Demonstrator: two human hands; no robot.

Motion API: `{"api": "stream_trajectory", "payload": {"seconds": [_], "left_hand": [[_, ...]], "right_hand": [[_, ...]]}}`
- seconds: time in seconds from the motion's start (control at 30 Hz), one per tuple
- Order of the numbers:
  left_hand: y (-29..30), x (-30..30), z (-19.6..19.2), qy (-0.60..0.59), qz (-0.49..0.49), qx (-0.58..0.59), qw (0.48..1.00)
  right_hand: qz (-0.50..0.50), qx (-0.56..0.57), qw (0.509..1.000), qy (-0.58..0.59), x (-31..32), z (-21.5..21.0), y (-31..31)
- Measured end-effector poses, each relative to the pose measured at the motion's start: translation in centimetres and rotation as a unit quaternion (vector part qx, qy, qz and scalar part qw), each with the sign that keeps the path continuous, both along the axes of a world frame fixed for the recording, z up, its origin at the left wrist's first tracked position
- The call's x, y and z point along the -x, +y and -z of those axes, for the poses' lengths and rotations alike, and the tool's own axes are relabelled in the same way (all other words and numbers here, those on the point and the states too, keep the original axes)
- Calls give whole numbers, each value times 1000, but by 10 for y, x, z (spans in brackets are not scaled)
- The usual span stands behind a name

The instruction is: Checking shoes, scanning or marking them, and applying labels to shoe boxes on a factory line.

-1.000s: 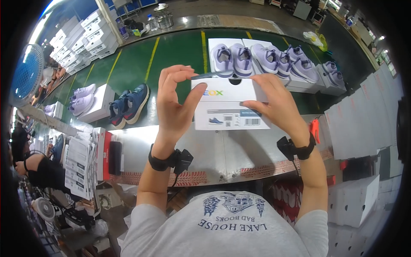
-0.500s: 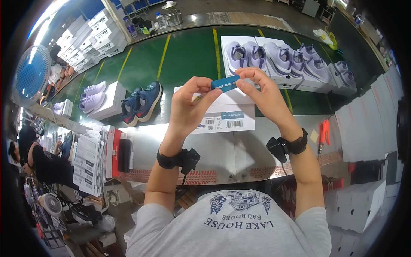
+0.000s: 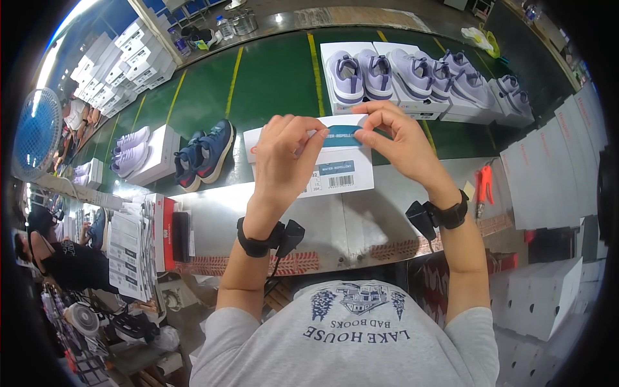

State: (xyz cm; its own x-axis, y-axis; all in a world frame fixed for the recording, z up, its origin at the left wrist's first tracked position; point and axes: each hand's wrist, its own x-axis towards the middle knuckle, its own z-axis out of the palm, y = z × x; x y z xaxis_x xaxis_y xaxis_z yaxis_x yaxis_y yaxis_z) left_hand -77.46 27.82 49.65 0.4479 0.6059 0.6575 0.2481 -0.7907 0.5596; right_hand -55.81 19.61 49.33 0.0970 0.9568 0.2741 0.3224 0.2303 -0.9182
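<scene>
Between the fingertips of both hands is a small teal label [image 3: 342, 135] with white print, bowed slightly upward. My left hand [image 3: 282, 148] pinches its left end, knuckles up. At the other end, my right hand [image 3: 401, 142] pinches it between thumb and forefinger. Behind and under the hands is a white shoebox [image 3: 358, 182], whose near end has a printed sticker with a teal band and barcodes. The label lies over the box's upper part; whether it touches the cardboard I cannot tell. Left of the box stand dark blue sneakers [image 3: 216, 149] with red trim.
Lilac sneakers [image 3: 346, 72] sit on white boxes at the far right of the green conveyor [image 3: 271, 71], more at its left. An orange-red handled tool [image 3: 483, 186] lies on the metal ledge [image 3: 345, 232]. Stacked white boxes [image 3: 548, 171] flank the right; label sheets [image 3: 129, 248], a fan [image 3: 37, 132] and a person [image 3: 68, 261], the left.
Both hands have lowered the teal label toward the upper part of the shoebox. My left hand has turned knuckles up. The whole view has shifted a little.
</scene>
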Motion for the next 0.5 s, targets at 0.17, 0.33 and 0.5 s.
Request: {"api": "stream_trajectory", "payload": {"seconds": [0.17,0.33,0.5], "left_hand": [[3,1,0,8,0,-25,1000],[6,1,-2,-6,8,-48,999],[7,2,-2,8,6,-40,999]], "right_hand": [[-13,22,999,21,-4,-4,-1],[-9,20,1000,3,-2,-8,-2],[-2,18,1000,3,-1,-7,-1]]}}
